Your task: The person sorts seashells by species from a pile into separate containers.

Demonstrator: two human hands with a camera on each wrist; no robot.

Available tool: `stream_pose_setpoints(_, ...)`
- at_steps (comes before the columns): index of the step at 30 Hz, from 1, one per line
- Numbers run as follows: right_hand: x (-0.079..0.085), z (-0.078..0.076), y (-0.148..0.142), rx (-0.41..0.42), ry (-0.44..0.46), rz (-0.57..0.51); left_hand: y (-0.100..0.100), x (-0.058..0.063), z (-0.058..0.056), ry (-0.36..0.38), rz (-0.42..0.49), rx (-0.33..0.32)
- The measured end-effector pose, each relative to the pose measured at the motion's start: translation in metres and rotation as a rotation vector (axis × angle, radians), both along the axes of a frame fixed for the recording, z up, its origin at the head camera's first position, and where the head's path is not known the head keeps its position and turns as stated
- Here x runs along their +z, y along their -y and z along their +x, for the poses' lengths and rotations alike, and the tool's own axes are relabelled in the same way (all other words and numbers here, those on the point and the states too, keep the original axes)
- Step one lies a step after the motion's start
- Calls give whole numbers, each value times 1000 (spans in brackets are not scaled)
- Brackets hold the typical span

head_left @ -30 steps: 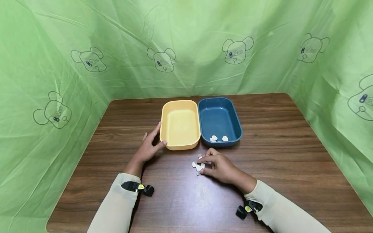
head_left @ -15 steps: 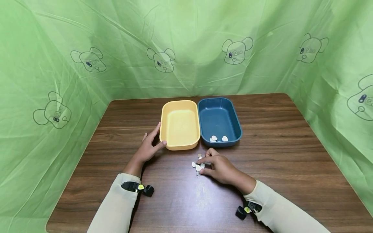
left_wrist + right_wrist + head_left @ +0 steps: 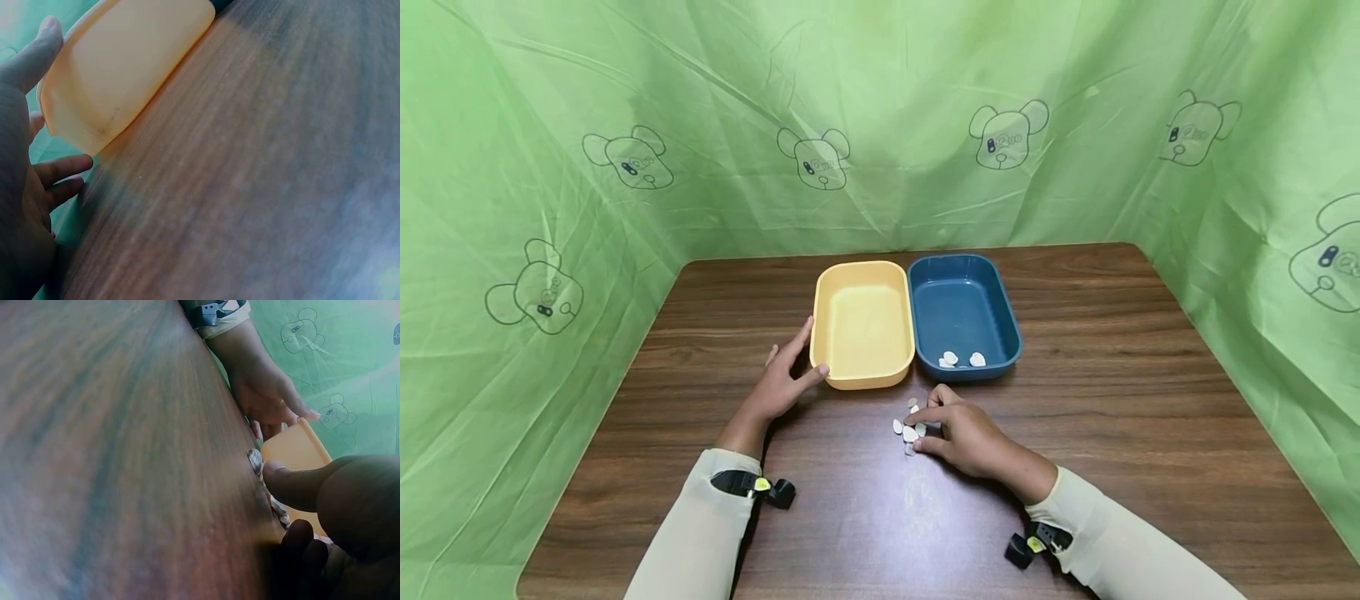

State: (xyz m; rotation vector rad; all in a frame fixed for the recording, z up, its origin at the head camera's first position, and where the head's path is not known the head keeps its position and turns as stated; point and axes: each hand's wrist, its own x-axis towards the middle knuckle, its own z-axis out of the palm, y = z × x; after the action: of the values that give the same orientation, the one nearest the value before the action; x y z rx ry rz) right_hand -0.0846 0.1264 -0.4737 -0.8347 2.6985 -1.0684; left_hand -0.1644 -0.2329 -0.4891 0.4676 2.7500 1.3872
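My left hand (image 3: 775,385) rests against the left side of a yellow plastic tray (image 3: 817,333), fingers fairly straight. In the left wrist view its thumb (image 3: 49,39) lies along the tray's rim. Several small whitish seashells (image 3: 910,434) lie in a cluster on the table in front of the trays. My right hand (image 3: 967,433) is over their right side, thumb and index finger bent and apart around the shells; no clear pinch shows. The right wrist view shows a striped shell (image 3: 254,461) beside the thumb tip. A few white shells (image 3: 977,360) are inside the blue tray (image 3: 1017,346).
Blue and yellow trays stand side by side on the dark wooden table (image 3: 1120,350). Green curtain (image 3: 895,200) with bear-face drawings surrounds the table's back and sides. Each wrist wears a black strap with a small camera (image 3: 1019,550).
Both hands keep nearly the same pose and place. The whole head view has shifted very slightly; shells and trays look unmoved.
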Motion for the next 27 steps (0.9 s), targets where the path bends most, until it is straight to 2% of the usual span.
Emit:
stream_pose_setpoints(14, -1, 1, 0, -8, -10, 2, 0, 0, 1, -11, -7, 2)
stream_pose_setpoints(27, -1, 1, 0, -31, 38, -98, 0, 0, 2, -11, -13, 6)
